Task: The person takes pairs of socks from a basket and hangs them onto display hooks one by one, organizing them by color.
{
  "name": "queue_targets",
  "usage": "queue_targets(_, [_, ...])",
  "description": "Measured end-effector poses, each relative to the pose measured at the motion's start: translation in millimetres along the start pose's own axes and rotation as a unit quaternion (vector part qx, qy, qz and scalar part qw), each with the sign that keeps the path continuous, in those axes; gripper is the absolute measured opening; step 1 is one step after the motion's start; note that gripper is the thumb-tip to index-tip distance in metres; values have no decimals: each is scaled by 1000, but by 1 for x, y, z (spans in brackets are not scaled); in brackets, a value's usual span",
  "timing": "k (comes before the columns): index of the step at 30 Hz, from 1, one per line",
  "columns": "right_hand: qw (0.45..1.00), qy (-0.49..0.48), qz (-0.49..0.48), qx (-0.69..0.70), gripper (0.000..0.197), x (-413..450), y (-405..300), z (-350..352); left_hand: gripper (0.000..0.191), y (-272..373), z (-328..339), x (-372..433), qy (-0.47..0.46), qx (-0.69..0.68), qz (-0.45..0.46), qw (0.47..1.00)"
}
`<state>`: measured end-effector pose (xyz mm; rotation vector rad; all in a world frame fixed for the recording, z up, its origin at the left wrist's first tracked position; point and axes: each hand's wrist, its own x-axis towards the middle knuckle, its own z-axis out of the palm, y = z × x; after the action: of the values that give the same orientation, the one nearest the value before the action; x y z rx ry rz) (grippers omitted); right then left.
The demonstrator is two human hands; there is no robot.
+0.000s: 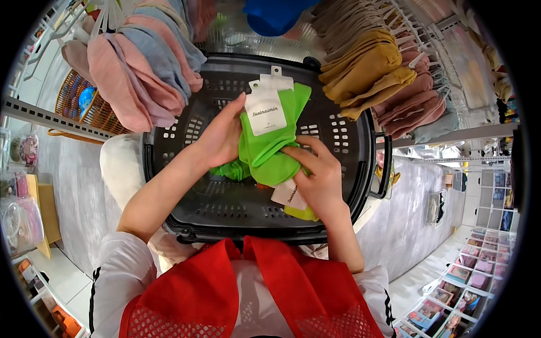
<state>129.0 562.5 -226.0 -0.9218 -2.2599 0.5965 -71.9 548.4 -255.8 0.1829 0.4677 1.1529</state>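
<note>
A pair of bright green socks (270,156) with a white header card (265,112) is held above a black plastic shopping basket (228,215). Another white card tab shows behind the first. My left hand (224,135) grips the socks along their left side, its thumb beside the card. On the lower right, the fingers of my right hand (319,169) pinch a fold of the green fabric. Below them in the basket lie another green fabric piece (232,170), a yellow-green sock (302,212) with a white card (284,196), and a sliver of something orange, mostly hidden.
Pink and blue socks (139,80) hang on the left, overhanging the basket. Mustard socks (367,72) and dusty pink ones (414,110) hang from hooks at right. A blue item (274,17) hangs ahead. A wicker basket (76,95) stands left; boxed goods (460,274) fill shelves at lower right.
</note>
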Motion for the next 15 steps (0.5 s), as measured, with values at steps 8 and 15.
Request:
queue_targets(8, [951,171,229,114,37,12,-4,-14,41,3,-1,0,95,152,80,981])
queue_targets(15, [958,229,82,-150,36,33,13,-25,46,-7,11,-10,-5,173,0,985])
